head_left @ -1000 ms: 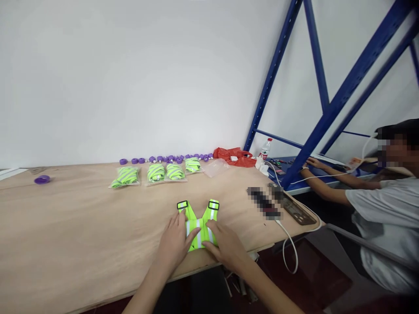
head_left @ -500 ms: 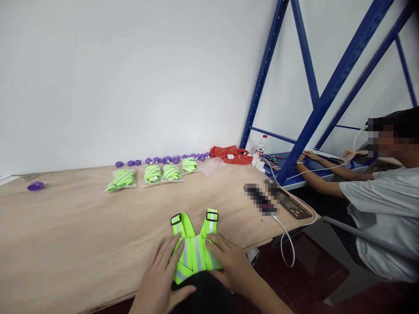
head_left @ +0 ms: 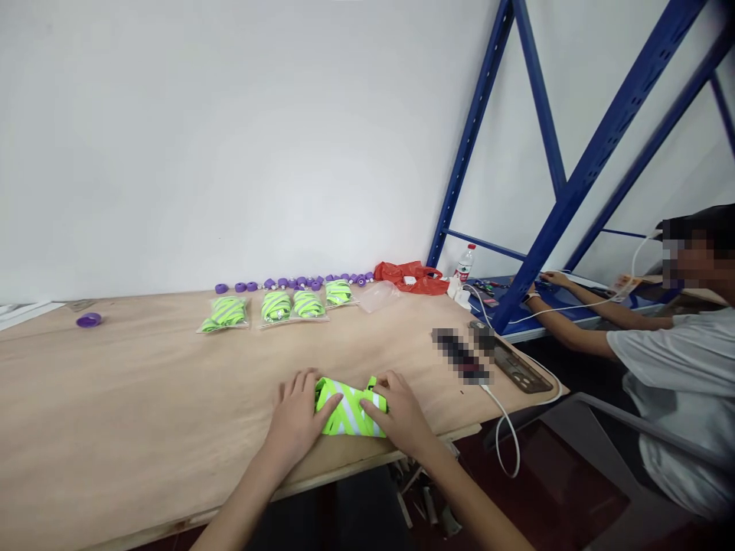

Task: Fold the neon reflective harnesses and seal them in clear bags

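A fluorescent yellow-green reflective vest (head_left: 349, 413) with silver stripes lies folded into a compact bundle near the table's front edge. My left hand (head_left: 297, 413) grips its left end, thumb on top and fingers around the far side. At the opposite end, my right hand (head_left: 399, 413) has its thumb pressed on the bundle and its fingers curled behind it. The vest's buckles are mostly hidden by the folds and my hands.
Bagged reflective vests (head_left: 276, 306) stand behind, with purple wheel-like parts (head_left: 307, 282) along the wall. A purple ring (head_left: 88, 320) lies left. Right are a red plastic bag (head_left: 413, 277), a phone (head_left: 459, 356), a white cable (head_left: 511, 428), a blue rack (head_left: 597, 153) and a seated person (head_left: 671, 367).
The vest was spread flat with two buckled straps pointing away. Now it is folded over into a smaller bundle, and my hands have moved from lying on it to gripping its ends.
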### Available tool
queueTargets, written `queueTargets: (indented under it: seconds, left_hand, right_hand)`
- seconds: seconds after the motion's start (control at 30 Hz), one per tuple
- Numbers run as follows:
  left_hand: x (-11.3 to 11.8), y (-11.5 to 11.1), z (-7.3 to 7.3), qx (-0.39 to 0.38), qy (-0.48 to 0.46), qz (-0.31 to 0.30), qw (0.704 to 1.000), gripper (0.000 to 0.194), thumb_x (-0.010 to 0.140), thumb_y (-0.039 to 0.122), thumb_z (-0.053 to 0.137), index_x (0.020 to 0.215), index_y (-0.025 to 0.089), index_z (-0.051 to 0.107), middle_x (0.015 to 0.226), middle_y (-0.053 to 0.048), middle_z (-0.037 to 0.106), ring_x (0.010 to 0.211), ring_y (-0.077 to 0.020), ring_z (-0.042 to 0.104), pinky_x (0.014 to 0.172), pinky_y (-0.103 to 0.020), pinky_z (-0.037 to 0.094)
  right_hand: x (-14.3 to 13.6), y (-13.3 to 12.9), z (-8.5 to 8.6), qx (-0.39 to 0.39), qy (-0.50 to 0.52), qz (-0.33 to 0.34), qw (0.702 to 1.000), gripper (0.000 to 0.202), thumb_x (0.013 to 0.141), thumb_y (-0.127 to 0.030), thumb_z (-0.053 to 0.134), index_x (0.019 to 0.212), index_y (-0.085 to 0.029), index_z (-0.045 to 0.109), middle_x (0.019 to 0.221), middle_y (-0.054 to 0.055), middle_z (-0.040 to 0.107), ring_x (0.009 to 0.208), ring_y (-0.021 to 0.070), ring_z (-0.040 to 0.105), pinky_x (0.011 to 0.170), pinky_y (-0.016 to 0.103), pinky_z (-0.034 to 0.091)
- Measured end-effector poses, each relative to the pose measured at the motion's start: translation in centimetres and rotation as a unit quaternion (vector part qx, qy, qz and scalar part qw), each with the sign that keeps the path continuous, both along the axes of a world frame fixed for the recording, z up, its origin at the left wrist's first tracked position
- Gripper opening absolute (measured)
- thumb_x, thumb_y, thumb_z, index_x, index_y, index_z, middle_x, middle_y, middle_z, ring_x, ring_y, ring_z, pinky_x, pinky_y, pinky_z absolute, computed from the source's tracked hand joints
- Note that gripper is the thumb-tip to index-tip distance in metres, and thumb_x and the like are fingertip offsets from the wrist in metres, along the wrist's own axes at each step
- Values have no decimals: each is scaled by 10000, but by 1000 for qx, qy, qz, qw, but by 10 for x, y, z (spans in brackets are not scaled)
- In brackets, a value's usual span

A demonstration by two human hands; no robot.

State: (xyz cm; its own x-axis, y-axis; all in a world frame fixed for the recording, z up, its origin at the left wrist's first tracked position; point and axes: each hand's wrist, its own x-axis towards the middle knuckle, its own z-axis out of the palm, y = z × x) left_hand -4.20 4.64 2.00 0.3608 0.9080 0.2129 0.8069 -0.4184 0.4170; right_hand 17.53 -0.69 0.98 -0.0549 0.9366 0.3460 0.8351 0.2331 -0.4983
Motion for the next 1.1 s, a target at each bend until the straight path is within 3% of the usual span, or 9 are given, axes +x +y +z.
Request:
queueTargets:
  seconds: [0.1, 0.2, 0.3, 0.47, 0.67, 0.8, 0.87, 0.93, 1.1]
  left_hand:
    - [8, -4, -3, 22, 58, 108, 992, 538, 933, 597, 502, 1166, 127, 622, 1356, -216, 572, 1272, -423, 479, 1048, -622, 325]
    - [14, -8, -10, 2, 61, 106, 992, 472, 990, 513, 377, 1051, 131, 647, 1123, -196, 663, 1074, -385, 587, 937, -533, 426]
    - [18, -6, -22, 13, 28, 99, 995, 437, 987, 452, 338, 1012, 141, 644, 1001, -180, 673, 987, -366, 607, 869, -484, 466]
    - [22, 1, -38, 4, -125, 44, 991, 420, 943, 481, 373, 1031, 163, 633, 996, -160, 695, 974, -360, 631, 882, -517, 484]
    - [31, 0, -21, -126, -369, 62, 919, 475, 806, 616, 628, 1021, 194, 656, 966, -64, 730, 899, -288, 673, 773, -358, 531]
    - [36, 4, -12, -237, -478, 58, 844, 518, 647, 590, 807, 928, 179, 666, 873, -37, 712, 771, -235, 657, 668, -295, 526]
    - [40, 5, -13, -276, -532, 61, 798, 528, 598, 563, 853, 891, 171, 654, 805, -18, 686, 687, -201, 636, 614, -276, 519]
    - [44, 4, -18, -282, -566, 63, 772, 516, 582, 536, 875, 858, 166, 643, 755, 1, 659, 641, -175, 612, 589, -259, 511]
    - [53, 7, -25, -244, -561, 33, 790, 454, 644, 496, 861, 867, 173, 633, 774, -1, 649, 671, -170, 602, 590, -242, 504]
  right_hand:
    - [-2, 1, -3, -15, -19, -56, 998, 226, 898, -371, 661, 1024, -184, 650, 1081, 95, 638, 1031, 271, 578, 917, 415, 462]
    - [-7, -2, -4, -13, -34, -129, 991, 343, 877, -431, 678, 1109, -184, 626, 1122, 125, 675, 1086, 331, 581, 1007, 533, 395]
    - [-12, -5, -5, -20, -44, -151, 987, 372, 896, -472, 648, 1134, -185, 638, 1144, 149, 693, 1171, 372, 571, 1107, 626, 257]
    - [-14, -8, -9, -15, 28, -106, 994, 250, 927, -365, 601, 1108, -193, 615, 1108, 122, 703, 1130, 332, 615, 1105, 564, 321]
    - [-17, -12, -16, -30, 214, -69, 974, 209, 919, -336, 573, 1081, -209, 542, 1008, 70, 694, 943, 250, 646, 801, 356, 493]
    - [-22, -7, -15, -60, 361, -52, 929, 228, 847, -318, 639, 1006, -226, 502, 791, -30, 619, 734, 178, 586, 661, 282, 447]
    - [-25, -2, -15, -50, 453, -45, 889, 275, 794, -318, 692, 953, -231, 485, 767, -51, 583, 708, 156, 555, 652, 265, 442]
    - [-26, 2, -16, -50, 539, -31, 840, 333, 752, -337, 741, 922, -234, 475, 766, -57, 574, 695, 143, 546, 654, 260, 449]
    - [-20, 4, -6, -81, 664, 31, 743, 508, 626, -370, 867, 959, -234, 509, 864, -35, 631, 768, 153, 597, 729, 278, 485]
